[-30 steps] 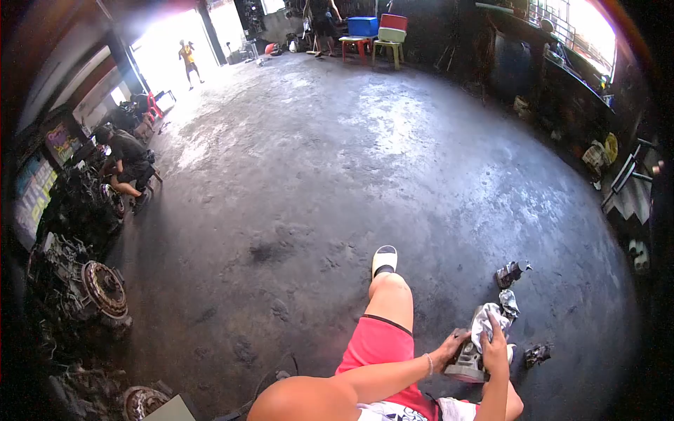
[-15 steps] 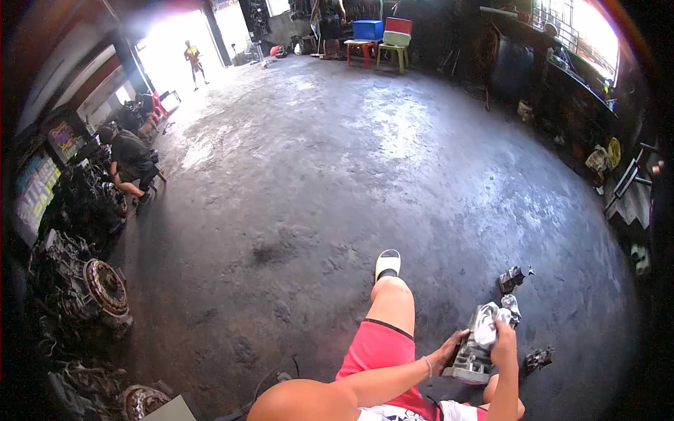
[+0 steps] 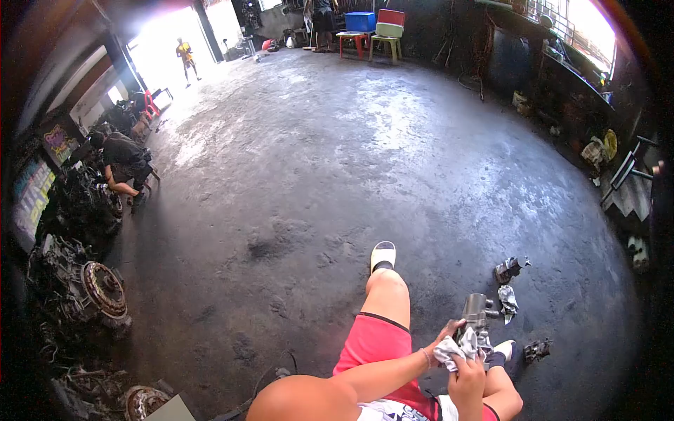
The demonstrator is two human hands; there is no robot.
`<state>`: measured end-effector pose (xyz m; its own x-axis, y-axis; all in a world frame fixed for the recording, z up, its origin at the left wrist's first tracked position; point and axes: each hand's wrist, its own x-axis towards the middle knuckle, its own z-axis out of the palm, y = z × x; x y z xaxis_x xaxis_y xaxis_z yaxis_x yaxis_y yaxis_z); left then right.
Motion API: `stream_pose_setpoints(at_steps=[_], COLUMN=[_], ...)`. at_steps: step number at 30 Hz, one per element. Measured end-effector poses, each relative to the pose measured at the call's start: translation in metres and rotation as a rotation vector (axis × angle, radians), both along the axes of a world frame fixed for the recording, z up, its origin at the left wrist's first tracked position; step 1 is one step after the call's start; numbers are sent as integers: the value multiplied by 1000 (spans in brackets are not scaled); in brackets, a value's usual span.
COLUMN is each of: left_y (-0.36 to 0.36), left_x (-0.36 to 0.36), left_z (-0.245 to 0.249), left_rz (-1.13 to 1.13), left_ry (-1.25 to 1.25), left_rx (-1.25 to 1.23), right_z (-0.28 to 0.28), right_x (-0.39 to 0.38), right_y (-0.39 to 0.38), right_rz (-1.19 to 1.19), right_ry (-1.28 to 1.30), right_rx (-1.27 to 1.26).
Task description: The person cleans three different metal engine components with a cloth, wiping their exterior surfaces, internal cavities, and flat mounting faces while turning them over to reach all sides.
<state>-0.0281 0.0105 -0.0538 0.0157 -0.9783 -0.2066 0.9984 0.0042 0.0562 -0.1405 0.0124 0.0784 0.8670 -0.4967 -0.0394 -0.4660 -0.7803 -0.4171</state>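
A grey cast-metal machine part [image 3: 476, 309] with a rounded cylindrical end and short stubs is held above the floor by my right knee. My left hand [image 3: 445, 337] grips its left side, the fingers partly hidden by the cloth. In my right hand [image 3: 469, 380] is a crumpled white-and-grey rag [image 3: 451, 351], pressed against the near side of the part. On the floor just beyond lies another crumpled rag [image 3: 508, 300]. A small dark metal part [image 3: 507, 269] sits behind that rag, and a second dark metal piece [image 3: 538, 349] lies to the right.
Greasy engine assemblies with a round ring-shaped face [image 3: 104, 289] line the left side. A person [image 3: 126, 160] sits bent over there, and another [image 3: 187, 60] stands in the bright doorway. Coolers [image 3: 361, 22] rest on stools at the back. Metal framing [image 3: 632, 172] leans at right.
The machine part has turned, so its cylindrical end now points away from me. My right hand and the rag have moved down and left, from the part's top to its near side.
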Motion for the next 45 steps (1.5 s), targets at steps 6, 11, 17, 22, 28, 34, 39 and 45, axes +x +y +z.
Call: stream_pose_setpoints(at_steps=[6, 11, 17, 22, 28, 34, 39, 45], left_y=[4, -1, 19, 24, 24, 8, 29, 24], left_x=[11, 7, 22, 15, 14, 17, 23, 68], left_z=[23, -7, 18, 33, 46, -36, 1, -57], left_rz=[19, 77, -175, -232, -304, -202, -426, -308], left_ry=[-274, -247, -228, -108, -110, -554, -691, -786], left_rx=[235, 274, 187, 72, 136, 105, 385, 281], right_z=[-18, -44, -109, -162, -207, -233, -237, -232], right_x=[-8, -7, -39, -28, -7, 23, 3, -13], right_y=[-27, -33, -73, -85, -32, 42, 93, 47], right_rz=[-270, -463, -741, -958, -652, -299, -352, -807], right_ry=[-335, -548, -734, -878, -657, -495, -678, -1239], right_rx=[174, 103, 697, 1413, 1599, 1743, 1699, 1204])
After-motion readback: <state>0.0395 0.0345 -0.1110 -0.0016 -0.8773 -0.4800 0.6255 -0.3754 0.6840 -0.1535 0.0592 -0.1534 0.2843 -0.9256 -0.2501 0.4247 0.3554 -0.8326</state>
